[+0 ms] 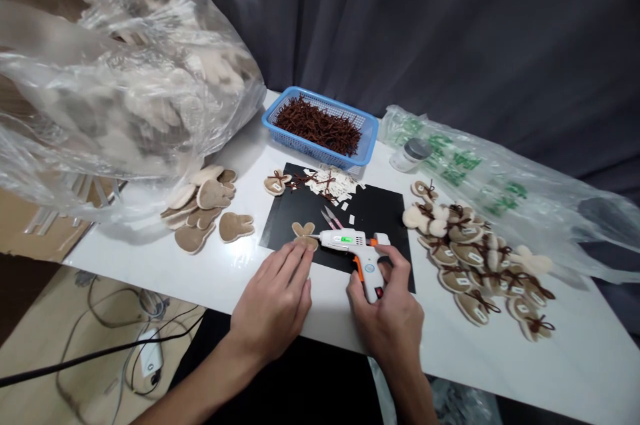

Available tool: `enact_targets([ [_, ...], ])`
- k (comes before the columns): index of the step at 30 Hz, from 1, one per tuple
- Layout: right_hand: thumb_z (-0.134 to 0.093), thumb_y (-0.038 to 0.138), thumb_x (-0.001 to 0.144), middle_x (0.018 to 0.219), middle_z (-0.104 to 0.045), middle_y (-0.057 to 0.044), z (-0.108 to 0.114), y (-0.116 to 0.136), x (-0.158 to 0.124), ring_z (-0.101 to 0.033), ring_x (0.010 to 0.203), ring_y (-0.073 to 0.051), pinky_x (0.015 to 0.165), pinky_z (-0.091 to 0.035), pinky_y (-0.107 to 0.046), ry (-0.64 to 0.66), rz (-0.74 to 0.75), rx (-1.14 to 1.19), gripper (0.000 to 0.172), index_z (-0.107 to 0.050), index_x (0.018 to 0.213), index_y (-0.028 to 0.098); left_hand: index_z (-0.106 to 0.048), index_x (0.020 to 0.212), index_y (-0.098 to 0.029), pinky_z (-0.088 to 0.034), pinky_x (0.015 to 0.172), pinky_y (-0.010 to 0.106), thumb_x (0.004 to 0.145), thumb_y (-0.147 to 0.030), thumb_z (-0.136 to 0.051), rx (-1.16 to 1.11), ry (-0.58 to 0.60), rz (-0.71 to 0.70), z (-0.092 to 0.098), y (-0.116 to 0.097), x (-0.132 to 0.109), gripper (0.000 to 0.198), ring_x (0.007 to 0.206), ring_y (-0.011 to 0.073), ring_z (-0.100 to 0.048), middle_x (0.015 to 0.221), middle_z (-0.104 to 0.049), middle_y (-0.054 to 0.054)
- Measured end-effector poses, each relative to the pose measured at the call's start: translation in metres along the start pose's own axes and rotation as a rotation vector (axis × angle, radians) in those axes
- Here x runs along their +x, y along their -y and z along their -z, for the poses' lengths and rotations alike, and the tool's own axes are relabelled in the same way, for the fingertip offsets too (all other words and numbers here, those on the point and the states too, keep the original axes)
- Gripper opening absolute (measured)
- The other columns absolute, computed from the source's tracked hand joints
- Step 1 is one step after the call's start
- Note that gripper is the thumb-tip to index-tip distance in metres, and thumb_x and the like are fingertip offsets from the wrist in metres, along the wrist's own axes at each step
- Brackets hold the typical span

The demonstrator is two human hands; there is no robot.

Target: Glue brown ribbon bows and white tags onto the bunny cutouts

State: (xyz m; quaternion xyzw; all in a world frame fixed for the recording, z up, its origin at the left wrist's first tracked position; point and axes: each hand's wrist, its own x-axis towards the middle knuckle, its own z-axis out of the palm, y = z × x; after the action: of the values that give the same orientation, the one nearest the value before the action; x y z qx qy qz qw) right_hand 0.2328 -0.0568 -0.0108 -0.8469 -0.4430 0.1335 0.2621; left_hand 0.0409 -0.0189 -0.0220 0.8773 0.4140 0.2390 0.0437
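Observation:
My right hand (393, 308) is wrapped around the handle of a white hot glue gun (345, 238) with an orange trigger. The gun's nozzle points left and meets a small beige bunny-shaped fabric piece (303, 230). My left hand (275, 298) holds that piece down on a black mat (387, 212), its fingers covering the lower part. Behind the gun, the tips of a pair of scissors (330, 217) show. White labels (337, 182) lie in a loose heap at the mat's far edge, with brown bows among them.
A blue basket (370, 145) of brown bows stands behind the mat. Left are loose bunny pieces (235, 226) and a large plastic bag (150, 78). To the right lie several bunnies with bows and labels (465, 252), a lidded jar (407, 157) and plastic wrap (465, 162).

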Motion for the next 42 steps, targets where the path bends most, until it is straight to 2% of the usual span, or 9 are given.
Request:
enact_targets([
  [8,-0.057,0.049,0.085,0.096,-0.082,-0.004,0.0006,-0.0001,0.0005,-0.068,0.054,-0.023,0.062,-0.046,-0.034,0.001,0.002,0.014,0.061,-0.055,0.142,0.027,-0.055,0.157,-0.007,-0.061,0.11,0.048,0.108,-0.018,-0.05,0.018,0.003,-0.014,0.002,0.0001,0.0009,0.05,0.137,0.0312,-0.068,0.152,-0.069,0.016],
  [21,-0.059,0.047,0.085,0.092,-0.081,-0.002,0.0001,-0.0019,0.0015,-0.067,0.054,-0.023,0.06,-0.046,-0.033,-0.003,0.009,0.036,0.06,-0.056,0.141,0.026,-0.053,0.159,-0.011,-0.061,0.111,0.049,0.107,-0.018,-0.05,0.006,0.006,-0.002,0.0017,0.0,0.0013,0.053,0.138,0.0309,-0.067,0.153,-0.069,0.015],
  [26,-0.058,0.047,0.086,0.091,-0.08,-0.002,0.0006,-0.0036,0.0009,-0.067,0.054,-0.023,0.06,-0.047,-0.033,-0.005,0.029,0.04,0.059,-0.055,0.141,0.026,-0.056,0.155,-0.007,-0.061,0.11,0.049,0.107,-0.018,-0.05,0.017,0.011,-0.011,0.0023,-0.0006,0.0018,0.05,0.137,0.0317,-0.067,0.152,-0.069,0.017],
  [30,-0.058,0.047,0.086,0.09,-0.08,-0.002,0.0018,-0.0022,0.0014,-0.066,0.052,-0.022,0.059,-0.046,-0.033,0.002,0.031,0.042,0.059,-0.055,0.141,0.025,-0.055,0.157,-0.008,-0.061,0.111,0.049,0.107,-0.018,-0.051,0.002,0.004,-0.005,0.002,-0.0009,0.0019,0.051,0.138,0.0312,-0.066,0.152,-0.069,0.017],
  [42,-0.058,0.046,0.088,0.1,-0.083,-0.005,0.0007,-0.0048,0.0006,-0.067,0.053,-0.023,0.062,-0.046,-0.034,0.003,0.045,0.021,0.059,-0.055,0.144,0.025,-0.053,0.16,-0.01,-0.06,0.11,0.049,0.107,-0.018,-0.049,-0.002,0.003,0.0,0.0019,-0.0009,0.0016,0.053,0.138,0.0315,-0.067,0.153,-0.069,0.016],
])
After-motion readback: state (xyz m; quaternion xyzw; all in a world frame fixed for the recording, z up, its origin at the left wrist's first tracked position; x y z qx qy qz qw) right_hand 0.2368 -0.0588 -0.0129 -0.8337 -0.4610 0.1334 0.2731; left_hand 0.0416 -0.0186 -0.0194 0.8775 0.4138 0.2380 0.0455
